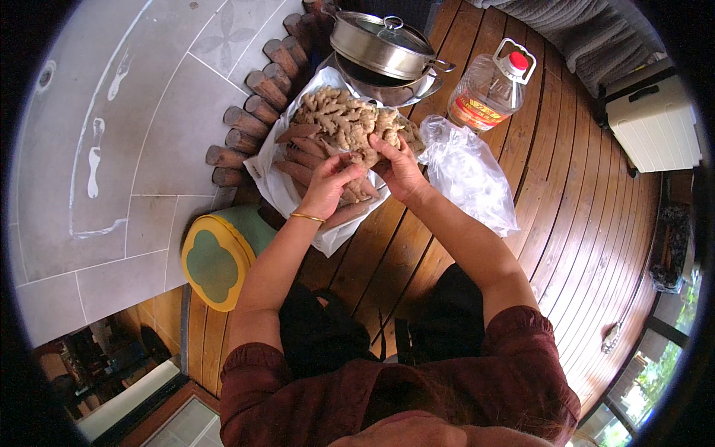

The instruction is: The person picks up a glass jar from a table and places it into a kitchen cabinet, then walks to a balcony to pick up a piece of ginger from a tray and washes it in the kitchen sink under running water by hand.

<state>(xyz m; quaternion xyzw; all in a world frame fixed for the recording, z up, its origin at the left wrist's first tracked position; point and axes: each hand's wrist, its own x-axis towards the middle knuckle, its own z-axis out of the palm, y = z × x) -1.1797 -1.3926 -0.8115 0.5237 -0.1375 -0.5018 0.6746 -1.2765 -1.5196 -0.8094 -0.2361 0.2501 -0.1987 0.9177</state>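
A white plastic bag (262, 174) lies spread on the wooden floor, with reddish-brown sweet potatoes (299, 153) on it. Above them is a large cluster of ginger root (341, 114). My right hand (399, 167) grips the right part of the ginger, thumb on top. My left hand (333, 187), with a gold bangle at the wrist, has its thumb and fingertips together at a small knob on the ginger's lower end. Whether they pinch that knob is hard to tell. A crumpled clear plastic bag (475, 173) lies right of my right hand.
Beyond the ginger stands a steel steamer pot (380, 47) with a glass lid. A large clear plastic jug (486, 92) with a red cap is at its right. Short log edging (262, 109) borders grey tiles on the left. A yellow-green cushioned stool (220, 262) lies near my left forearm.
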